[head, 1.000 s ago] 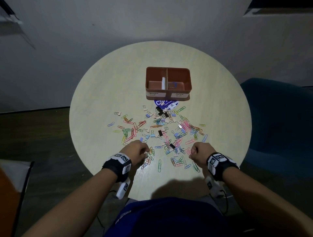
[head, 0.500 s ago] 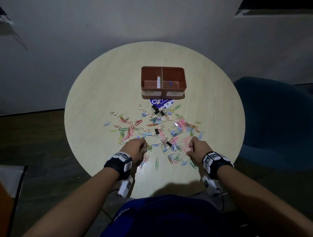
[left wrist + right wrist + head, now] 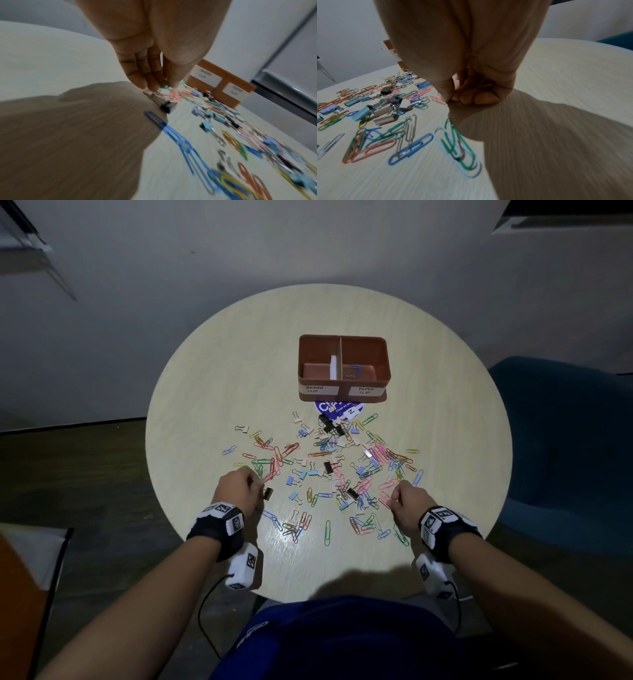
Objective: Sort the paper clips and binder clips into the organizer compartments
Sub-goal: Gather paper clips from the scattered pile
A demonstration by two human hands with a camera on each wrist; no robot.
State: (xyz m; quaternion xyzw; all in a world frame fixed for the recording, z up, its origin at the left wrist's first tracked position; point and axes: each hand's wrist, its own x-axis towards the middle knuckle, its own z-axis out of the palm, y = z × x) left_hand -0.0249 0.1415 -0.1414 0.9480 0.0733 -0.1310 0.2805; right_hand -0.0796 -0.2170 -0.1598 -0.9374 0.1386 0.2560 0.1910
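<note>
A brown two-compartment organizer (image 3: 344,392) (image 3: 217,89) stands at the table's far middle, labelled BINDER CLIP on the left and PAPER CLIP on the right. A few paper clips (image 3: 352,371) lie in its right compartment. Colored paper clips and binder clips (image 3: 329,470) are scattered in front of it. My left hand (image 3: 256,486) (image 3: 159,86) pinches the wire handles of a black binder clip (image 3: 268,493) (image 3: 169,105), which hangs just above the table. My right hand (image 3: 394,501) (image 3: 452,99), fingers curled, pinches a pink paper clip (image 3: 438,99) lying on the table.
A round blue sticker (image 3: 339,410) lies under the organizer's front edge. The round pale table (image 3: 205,405) ends close to my body. A dark blue chair (image 3: 565,440) stands at the right. A white strip (image 3: 333,367) leans in the left compartment.
My left hand has moved left out of the pile with the black binder clip in its fingers. My right hand has stayed near the pile's right edge.
</note>
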